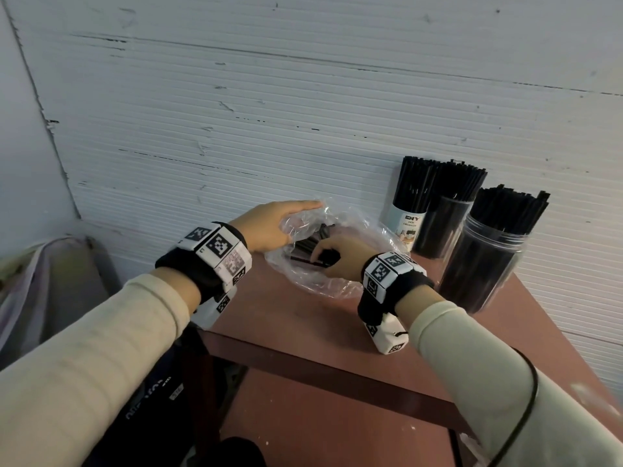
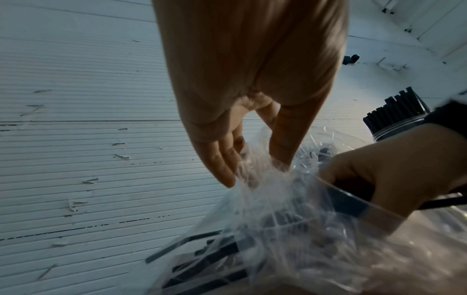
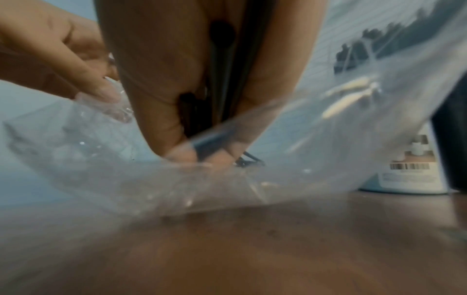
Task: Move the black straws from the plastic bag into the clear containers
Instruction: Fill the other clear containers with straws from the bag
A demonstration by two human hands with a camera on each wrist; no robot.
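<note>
A crumpled clear plastic bag (image 1: 320,284) lies on the red-brown table (image 1: 296,328), with black straws (image 1: 308,247) inside. My left hand (image 1: 296,224) pinches the bag's far edge between thumb and fingers and holds it up; the left wrist view shows the left hand (image 2: 255,171) on that plastic. My right hand (image 1: 320,261) is inside the bag's mouth, its fingers curled round a bundle of straws (image 3: 225,83). Three containers stand at the right, all packed with upright black straws: a labelled one (image 1: 409,217), a dark one (image 1: 445,230) and a clear jar (image 1: 485,261).
A white ribbed wall (image 1: 303,112) stands right behind the table. The table's front edge (image 1: 320,369) has a lower shelf (image 1: 337,429) under it. A pale chair or fabric (image 1: 50,281) and a dark bag (image 1: 151,399) sit at the left.
</note>
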